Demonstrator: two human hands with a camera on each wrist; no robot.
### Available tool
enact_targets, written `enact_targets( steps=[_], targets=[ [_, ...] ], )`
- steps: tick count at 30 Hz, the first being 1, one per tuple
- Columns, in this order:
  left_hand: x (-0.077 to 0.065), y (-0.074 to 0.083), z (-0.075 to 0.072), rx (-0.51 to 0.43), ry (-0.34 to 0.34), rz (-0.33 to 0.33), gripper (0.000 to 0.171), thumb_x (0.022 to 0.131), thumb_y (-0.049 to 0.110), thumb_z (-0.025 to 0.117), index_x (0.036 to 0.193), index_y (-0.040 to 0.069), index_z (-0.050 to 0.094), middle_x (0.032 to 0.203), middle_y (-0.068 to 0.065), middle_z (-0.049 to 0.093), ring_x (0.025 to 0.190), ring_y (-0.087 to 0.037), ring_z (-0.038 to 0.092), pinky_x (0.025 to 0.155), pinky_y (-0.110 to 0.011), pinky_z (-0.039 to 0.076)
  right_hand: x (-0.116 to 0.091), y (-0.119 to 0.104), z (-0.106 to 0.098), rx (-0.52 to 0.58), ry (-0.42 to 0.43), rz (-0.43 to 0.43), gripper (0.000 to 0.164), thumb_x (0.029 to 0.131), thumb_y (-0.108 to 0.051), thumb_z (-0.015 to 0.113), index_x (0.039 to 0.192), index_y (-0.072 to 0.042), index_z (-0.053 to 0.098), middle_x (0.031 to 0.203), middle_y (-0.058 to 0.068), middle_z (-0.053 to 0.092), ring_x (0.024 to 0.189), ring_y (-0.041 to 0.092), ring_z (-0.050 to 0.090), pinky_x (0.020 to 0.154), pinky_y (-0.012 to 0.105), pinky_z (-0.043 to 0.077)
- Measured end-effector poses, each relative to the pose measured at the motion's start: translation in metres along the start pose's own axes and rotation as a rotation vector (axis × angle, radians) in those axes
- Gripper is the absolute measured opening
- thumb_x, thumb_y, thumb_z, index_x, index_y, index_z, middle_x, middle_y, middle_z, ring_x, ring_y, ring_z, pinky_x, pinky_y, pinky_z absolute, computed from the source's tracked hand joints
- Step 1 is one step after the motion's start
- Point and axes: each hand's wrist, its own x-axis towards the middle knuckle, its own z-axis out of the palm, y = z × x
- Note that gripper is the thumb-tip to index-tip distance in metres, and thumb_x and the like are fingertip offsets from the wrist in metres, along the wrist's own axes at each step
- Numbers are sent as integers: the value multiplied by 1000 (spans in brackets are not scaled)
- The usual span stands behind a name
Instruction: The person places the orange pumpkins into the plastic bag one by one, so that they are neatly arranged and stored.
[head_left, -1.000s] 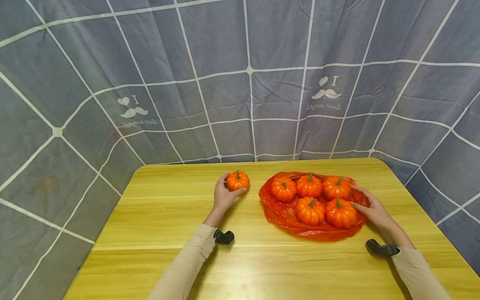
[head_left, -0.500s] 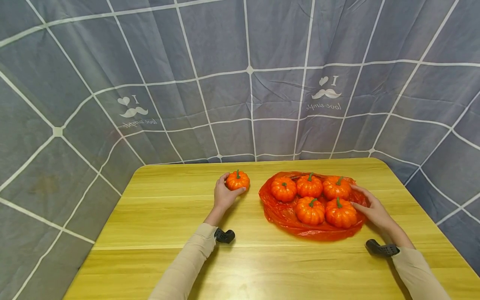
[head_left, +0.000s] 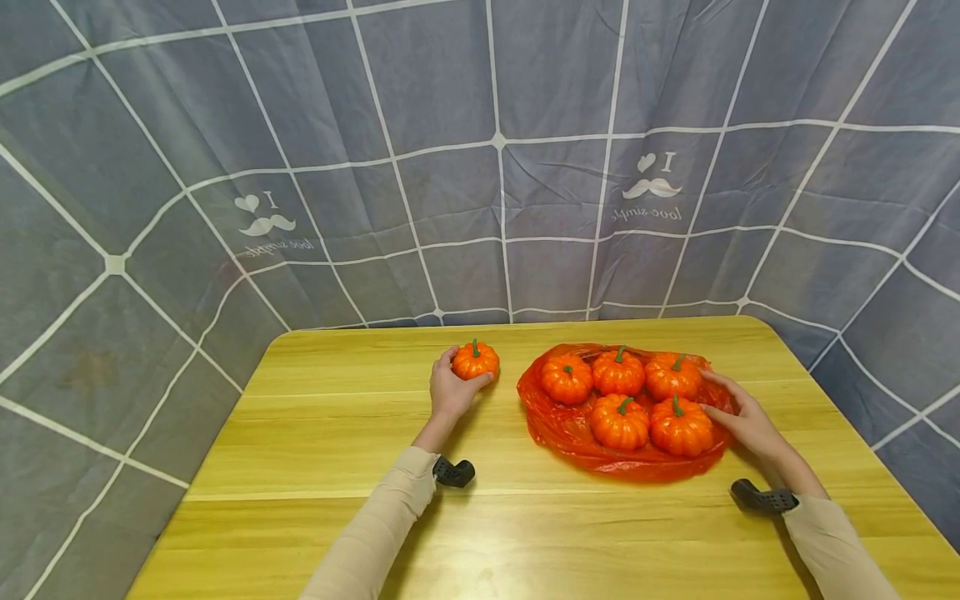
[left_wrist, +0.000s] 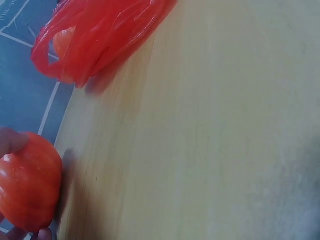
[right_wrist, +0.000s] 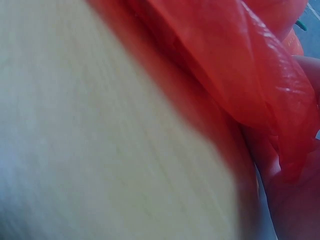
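A small orange pumpkin [head_left: 476, 362] with a green stem sits near the back of the table, left of the bag. My left hand [head_left: 453, 392] grips it, with the thumb on its near side and the fingers round its left. In the left wrist view the same pumpkin [left_wrist: 30, 185] shows at the lower left. Several more pumpkins [head_left: 619, 422] lie on a crumpled red plastic bag [head_left: 637, 467]. At the bag's right edge, my right hand [head_left: 753, 421] rests with spread fingers against the bag and the pumpkins. Bag plastic [right_wrist: 280, 100] drapes over part of that hand in the right wrist view.
The wooden table [head_left: 510, 542] carries everything. Behind it and along both sides hangs a grey curtain [head_left: 450, 208] with white lines. Both wrists wear black camera mounts, the left mount [head_left: 453, 473] and the right mount [head_left: 761, 498] close above the tabletop.
My left wrist and forearm have shifted very slightly to the right. The pumpkins, the bag and my right hand look unmoved.
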Motion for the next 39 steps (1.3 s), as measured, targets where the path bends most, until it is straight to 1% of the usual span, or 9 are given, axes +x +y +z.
enact_targets(
  steps=[3,6,13,17,22,25,29,35,39],
  targets=[
    [-1,1,-1,4,1,-5,77,67,19,85,134,2,51,129,-21,52,118,-37,53,102,-48,45,0,1,0,-4,-2,0,53,95,-1,54,144,-2,36,130,-31,37,117,-23,32,91,-2,30],
    [-3,2,-3,-15,5,-6,76,67,19,84,134,3,52,129,-21,52,118,-37,53,102,-47,45,0,1,0,22,-6,-5,53,94,0,54,144,-2,36,130,-31,38,116,-22,34,91,-2,31],
    [-11,5,-5,-80,25,27,75,67,19,85,133,2,52,127,-21,53,117,-36,53,101,-48,46,0,2,2,108,-9,-14,54,93,4,53,144,-4,38,129,-28,41,115,-19,41,90,-1,34],
    [-16,5,-6,-115,26,37,75,66,17,85,133,2,52,126,-21,52,116,-35,53,100,-47,47,0,2,2,112,-7,-12,54,93,4,53,145,-4,38,129,-28,41,115,-19,41,90,-1,35],
    [-25,7,-8,-158,7,33,76,67,14,85,134,2,51,127,-20,51,110,-33,55,97,-44,50,0,1,2,51,-4,-20,54,93,3,54,144,-1,37,129,-30,39,115,-21,38,90,-2,33],
    [-31,10,-9,-161,-5,41,76,67,15,85,134,3,51,126,-19,51,105,-32,57,93,-42,51,-1,0,1,25,0,-21,54,93,4,54,144,0,36,129,-31,39,115,-22,37,90,-2,32],
    [-39,15,-10,-158,-18,63,76,67,17,85,134,3,51,126,-18,53,103,-30,57,90,-41,52,-1,0,1,14,8,-11,55,93,3,54,144,1,35,129,-31,38,115,-23,34,90,-2,31],
    [-50,27,-7,-206,-47,105,76,67,16,85,134,3,51,129,-17,53,107,-29,54,90,-40,51,-1,1,0,3,12,-8,56,93,3,54,145,2,34,129,-32,37,116,-24,32,92,-2,30],
    [-56,34,-4,-224,-65,142,75,68,18,84,134,2,52,130,-15,54,106,-28,54,89,-37,51,-1,2,0,3,10,-16,55,93,4,54,144,3,34,130,-32,37,117,-24,32,92,-2,30]
  ],
)
